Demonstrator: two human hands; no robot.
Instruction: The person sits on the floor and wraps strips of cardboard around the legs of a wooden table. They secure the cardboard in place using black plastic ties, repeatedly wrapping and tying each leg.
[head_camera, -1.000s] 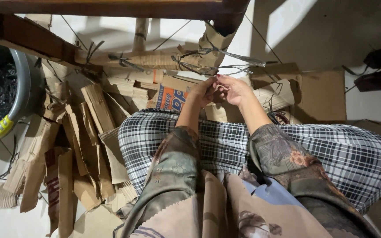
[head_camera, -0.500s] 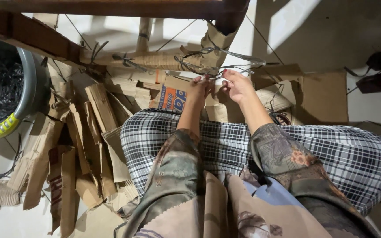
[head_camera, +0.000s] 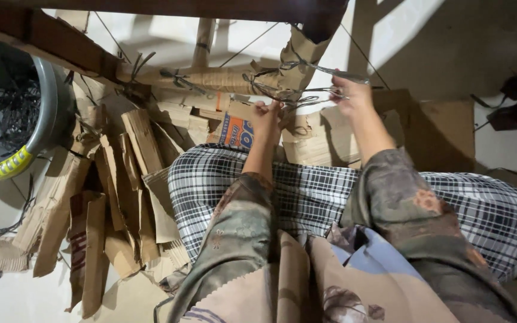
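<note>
I sit on the floor with a black-and-white checked cloth over my lap. My left hand pinches thin dark wire strands where they wrap around a folded cardboard piece. My right hand is drawn out to the right, gripping the free ends of the same wire strands, which stretch taut between both hands. A rolled cardboard tube tied with wire lies just behind the hands.
Many torn cardboard strips lie heaped at my left. A grey basin with a yellow-green rim holds tangled dark wire at far left. A wooden beam runs overhead. Flat cardboard lies at right.
My hands were close together; my right hand has pulled away to the right, stretching the wire. The left hand stays at the cardboard.
</note>
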